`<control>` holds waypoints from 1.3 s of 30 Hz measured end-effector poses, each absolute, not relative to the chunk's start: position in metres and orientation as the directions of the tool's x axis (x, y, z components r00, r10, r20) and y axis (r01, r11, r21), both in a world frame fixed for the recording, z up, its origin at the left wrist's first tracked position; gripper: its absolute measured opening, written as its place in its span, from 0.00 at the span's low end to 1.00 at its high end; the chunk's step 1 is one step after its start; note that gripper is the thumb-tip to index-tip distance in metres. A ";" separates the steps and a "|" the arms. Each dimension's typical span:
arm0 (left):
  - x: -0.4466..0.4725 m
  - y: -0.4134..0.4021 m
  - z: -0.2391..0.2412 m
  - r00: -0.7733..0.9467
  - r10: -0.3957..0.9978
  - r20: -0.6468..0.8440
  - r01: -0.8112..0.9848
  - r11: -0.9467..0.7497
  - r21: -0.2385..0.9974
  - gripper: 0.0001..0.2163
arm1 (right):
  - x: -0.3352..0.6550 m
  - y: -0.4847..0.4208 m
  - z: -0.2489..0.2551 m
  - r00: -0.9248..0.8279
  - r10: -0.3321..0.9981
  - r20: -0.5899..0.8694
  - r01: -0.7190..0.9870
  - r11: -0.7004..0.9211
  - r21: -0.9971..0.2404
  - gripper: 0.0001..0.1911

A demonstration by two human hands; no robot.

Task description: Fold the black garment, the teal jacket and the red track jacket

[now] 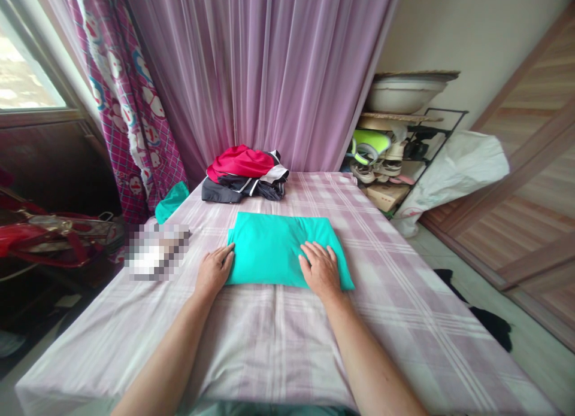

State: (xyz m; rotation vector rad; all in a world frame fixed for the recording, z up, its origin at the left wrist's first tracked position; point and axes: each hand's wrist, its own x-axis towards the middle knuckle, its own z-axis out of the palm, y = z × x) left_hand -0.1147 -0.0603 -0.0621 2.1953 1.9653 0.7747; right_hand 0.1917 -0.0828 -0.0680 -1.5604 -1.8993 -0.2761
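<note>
A folded turquoise piece of fabric [269, 248] lies flat on the checked cloth of the table [278, 344], its folded layers showing at the left edge. My left hand [215, 269] rests at that left edge, fingers stretched out and touching the fabric. On the right part of the fabric, my right hand [321, 266] lies palm down with its fingers apart. Behind the fabric sits a heap of clothes [245, 170], red on top with black and white-edged pieces beneath.
A blurred-out item [157, 251] lies at the table's left side, near a bit of green cloth [173, 202] at the edge. Purple curtains [269, 75] hang behind. At right stand a shoe rack [422, 158] with a basin [404, 93] and a white sack [458, 170].
</note>
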 end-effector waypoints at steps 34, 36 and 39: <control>-0.116 -0.059 -0.064 0.040 0.944 0.326 0.889 -0.183 0.420 0.20 | 0.222 -0.070 -0.080 0.113 0.741 0.662 0.857 0.265 -0.443 0.17; -0.116 -0.059 -0.063 0.032 0.945 0.325 0.891 -0.174 0.419 0.20 | 0.222 -0.069 -0.080 0.106 0.740 0.664 0.861 0.265 -0.433 0.17; -0.117 -0.059 -0.063 0.039 0.946 0.321 0.887 -0.181 0.425 0.20 | 0.222 -0.070 -0.080 0.104 0.738 0.667 0.867 0.261 -0.424 0.17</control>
